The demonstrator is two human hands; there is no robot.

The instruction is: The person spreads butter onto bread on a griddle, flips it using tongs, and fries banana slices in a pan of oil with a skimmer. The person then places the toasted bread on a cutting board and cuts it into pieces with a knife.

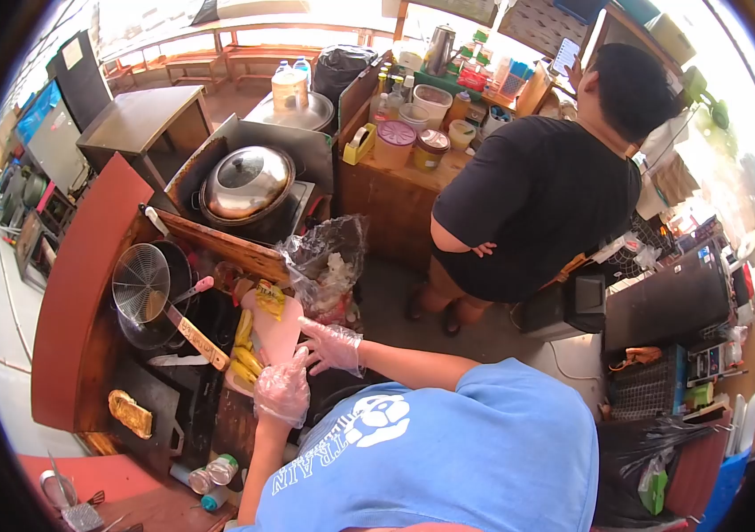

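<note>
Both my hands wear clear plastic gloves. My left hand (281,390) is over the near edge of a pink cutting board (278,333), its fingers partly extended and nothing visible in them. Just to its right, my right hand (331,344) has its fingers spread beside the board, close to the left fingertips. Whether the two hands touch I cannot tell. Long yellow pieces of food (244,356) lie along the board's left side. At its far end is a yellow printed packet (269,301). A crumpled clear plastic bag (328,266) with pale contents stands beyond the board.
Left of the board, a wire skimmer (141,282) with a wooden handle rests over a dark wok (184,266). Browned bread (131,413) lies on a flat griddle (160,390). A lidded pot (247,183) sits behind. A person in black (537,204) stands at the right.
</note>
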